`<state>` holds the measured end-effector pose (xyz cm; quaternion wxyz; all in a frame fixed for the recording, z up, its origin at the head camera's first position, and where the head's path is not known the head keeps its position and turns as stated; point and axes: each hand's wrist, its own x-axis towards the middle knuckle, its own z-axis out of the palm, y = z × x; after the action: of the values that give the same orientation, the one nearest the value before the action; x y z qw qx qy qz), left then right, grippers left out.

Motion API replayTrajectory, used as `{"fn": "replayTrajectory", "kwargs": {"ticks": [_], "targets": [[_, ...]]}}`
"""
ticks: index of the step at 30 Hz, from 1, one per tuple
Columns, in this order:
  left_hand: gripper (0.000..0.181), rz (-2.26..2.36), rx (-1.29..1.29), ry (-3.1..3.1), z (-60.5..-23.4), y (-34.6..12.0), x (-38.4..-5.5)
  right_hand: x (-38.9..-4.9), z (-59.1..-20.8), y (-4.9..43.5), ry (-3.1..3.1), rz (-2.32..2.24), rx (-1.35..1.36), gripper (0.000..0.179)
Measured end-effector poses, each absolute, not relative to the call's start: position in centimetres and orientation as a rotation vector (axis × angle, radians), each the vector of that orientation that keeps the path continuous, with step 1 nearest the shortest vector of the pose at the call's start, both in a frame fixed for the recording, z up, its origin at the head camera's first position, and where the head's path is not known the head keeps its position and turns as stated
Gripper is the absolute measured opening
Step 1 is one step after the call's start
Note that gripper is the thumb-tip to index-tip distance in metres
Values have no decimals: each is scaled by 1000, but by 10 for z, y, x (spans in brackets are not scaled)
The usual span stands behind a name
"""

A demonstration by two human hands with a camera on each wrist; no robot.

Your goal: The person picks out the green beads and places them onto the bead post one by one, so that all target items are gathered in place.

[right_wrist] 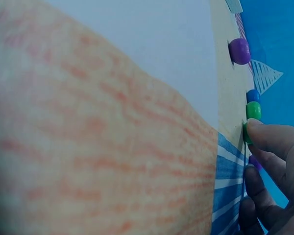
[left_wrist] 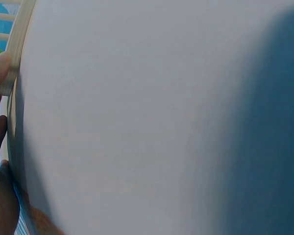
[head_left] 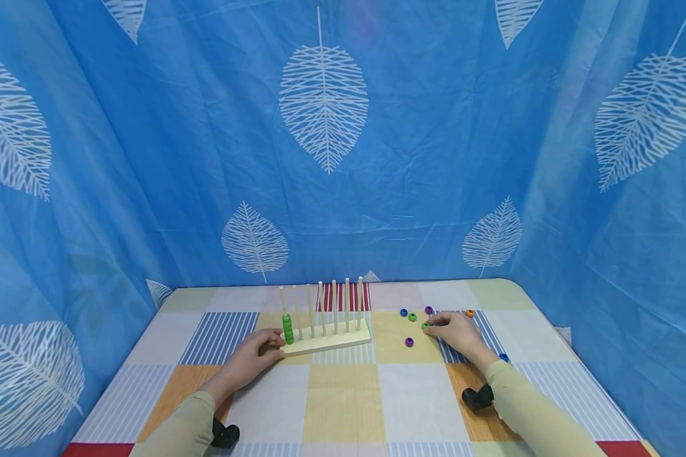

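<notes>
A pale wooden peg rack [head_left: 327, 341] with a row of upright pegs stands left of the table's middle. Several green beads [head_left: 288, 330] are stacked on its leftmost peg. My left hand [head_left: 250, 360] holds the left end of the rack's base, with the thumb on the base edge [left_wrist: 15, 51] in the left wrist view. At the right, my right hand [head_left: 456, 331] pinches a green bead [head_left: 425, 326] between thumb and fingertips, low over the cloth. Another green bead [head_left: 413, 317] and a blue bead [head_left: 403, 312] lie just beyond it.
Purple beads lie around the right hand, one nearer [head_left: 409, 341] and one farther back [head_left: 429, 310]. An orange bead [head_left: 470, 313] sits behind that hand, and a blue bead [head_left: 504, 357] by its wrist. A blue leaf-print curtain [head_left: 400, 190] encloses the patchwork-covered table [head_left: 343, 400].
</notes>
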<state>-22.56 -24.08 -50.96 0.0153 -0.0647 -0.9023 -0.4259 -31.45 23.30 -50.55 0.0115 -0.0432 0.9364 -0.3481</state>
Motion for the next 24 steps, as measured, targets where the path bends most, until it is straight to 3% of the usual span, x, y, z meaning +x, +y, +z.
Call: {"fn": "replayTrajectory", "kwargs": {"ticks": [24], "targets": [[10, -1339, -192, -2798, -510, -240, -225, -315, -506, 234, 2919, -1075, -149, 30]]}}
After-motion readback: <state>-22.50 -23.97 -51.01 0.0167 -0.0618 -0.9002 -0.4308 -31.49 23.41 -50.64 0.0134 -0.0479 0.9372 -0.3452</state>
